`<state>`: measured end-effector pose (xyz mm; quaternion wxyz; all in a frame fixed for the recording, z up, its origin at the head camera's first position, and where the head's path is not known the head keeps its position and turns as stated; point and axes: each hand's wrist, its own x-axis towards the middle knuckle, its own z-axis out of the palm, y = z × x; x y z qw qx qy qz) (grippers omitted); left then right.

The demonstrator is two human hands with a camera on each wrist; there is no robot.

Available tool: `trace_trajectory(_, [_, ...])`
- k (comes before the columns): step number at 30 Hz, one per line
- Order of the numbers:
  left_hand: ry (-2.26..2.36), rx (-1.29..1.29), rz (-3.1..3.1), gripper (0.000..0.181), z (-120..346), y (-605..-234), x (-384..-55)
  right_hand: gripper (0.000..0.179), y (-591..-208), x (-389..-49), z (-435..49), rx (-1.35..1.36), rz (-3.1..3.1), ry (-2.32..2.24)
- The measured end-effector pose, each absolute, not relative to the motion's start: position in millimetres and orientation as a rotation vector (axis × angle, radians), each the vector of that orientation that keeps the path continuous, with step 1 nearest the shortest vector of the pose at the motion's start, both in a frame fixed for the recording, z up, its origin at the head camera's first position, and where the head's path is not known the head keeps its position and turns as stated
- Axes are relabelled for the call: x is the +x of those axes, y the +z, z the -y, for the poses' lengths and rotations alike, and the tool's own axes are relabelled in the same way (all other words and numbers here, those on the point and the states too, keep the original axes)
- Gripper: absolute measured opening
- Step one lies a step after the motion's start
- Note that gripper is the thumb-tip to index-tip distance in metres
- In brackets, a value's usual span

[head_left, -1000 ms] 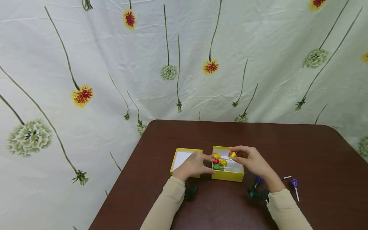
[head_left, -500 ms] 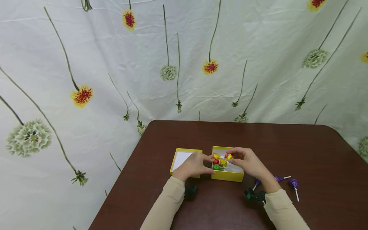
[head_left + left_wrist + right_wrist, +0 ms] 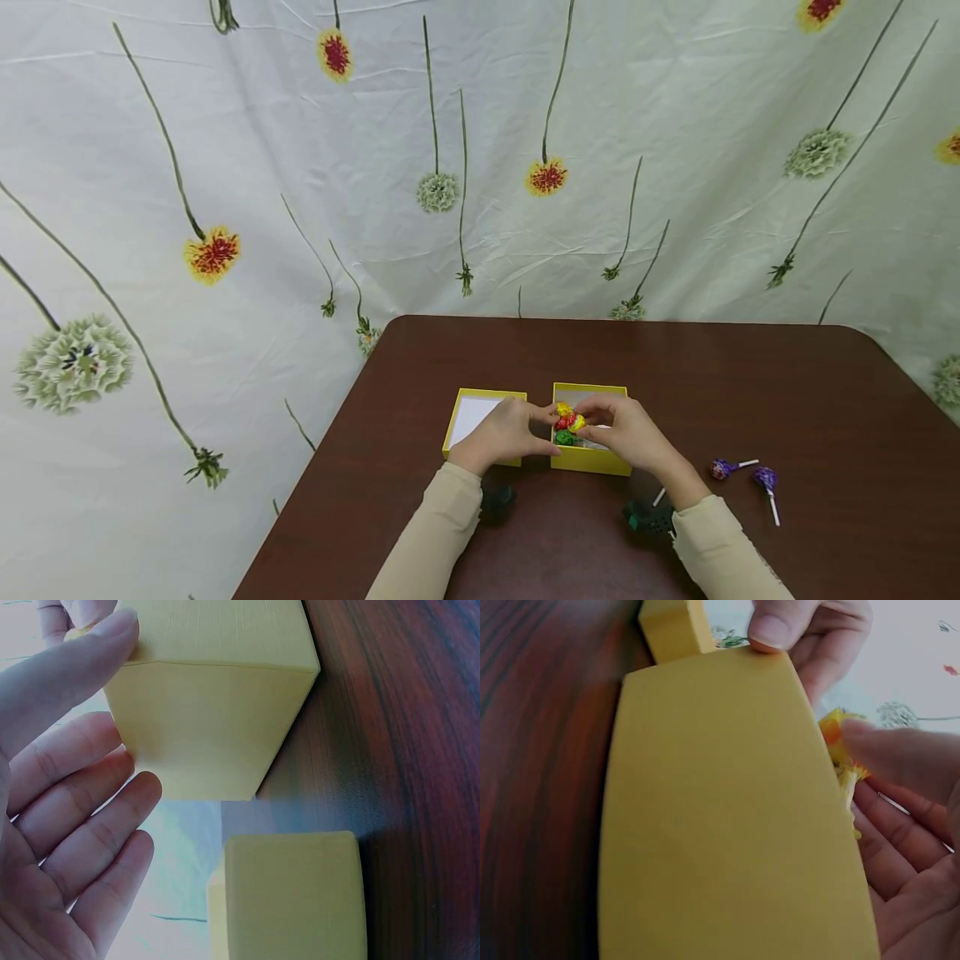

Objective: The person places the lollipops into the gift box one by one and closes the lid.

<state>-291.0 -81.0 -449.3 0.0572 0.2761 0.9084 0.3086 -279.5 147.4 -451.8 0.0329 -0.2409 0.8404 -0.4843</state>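
My left hand (image 3: 504,433) holds the left end of an open yellow box (image 3: 592,461), its thumb at the front corner; in the left wrist view its fingertips rest against the box wall. Over the box, my right hand (image 3: 628,429) pinches a lollipop (image 3: 576,422) in a yellow and red wrapper between thumb and fingers. Beside it inside the box lie a yellow-wrapped lollipop (image 3: 564,408) and a green one (image 3: 564,437), with some red wrapper between. In the right wrist view the box's front wall (image 3: 727,810) hides most of the inside.
The yellow box lid (image 3: 471,412), white inside, lies left of the box, partly under my left hand. Two purple lollipops (image 3: 722,469) lie on the brown table (image 3: 675,358) to the right, and a white stick (image 3: 659,497) shows by my right wrist. A flowered cloth (image 3: 487,233) hangs behind.
My right hand has moved left and slightly down with the lollipop, from the box's right part to the wrapped ones at its left. My left hand has stayed in place.
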Motion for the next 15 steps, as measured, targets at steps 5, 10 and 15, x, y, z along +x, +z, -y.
trace_trajectory(5, [0.928, 0.842, -2.768, 0.050, 81.0, -450.2, -291.2, 0.021, -454.5, -279.3, -143.4, -0.767, -2.610, -1.444])
trace_trajectory(10, [0.931, 0.837, -2.760, 0.050, 80.9, -450.1, -290.5, 0.023, -455.3, -278.2, -141.0, -0.765, -2.601, -1.452])
trace_trajectory(15, [0.928, 0.847, -2.762, 0.050, 80.9, -449.8, -290.7, 0.019, -455.6, -277.7, -137.2, -0.768, -2.615, -1.413])
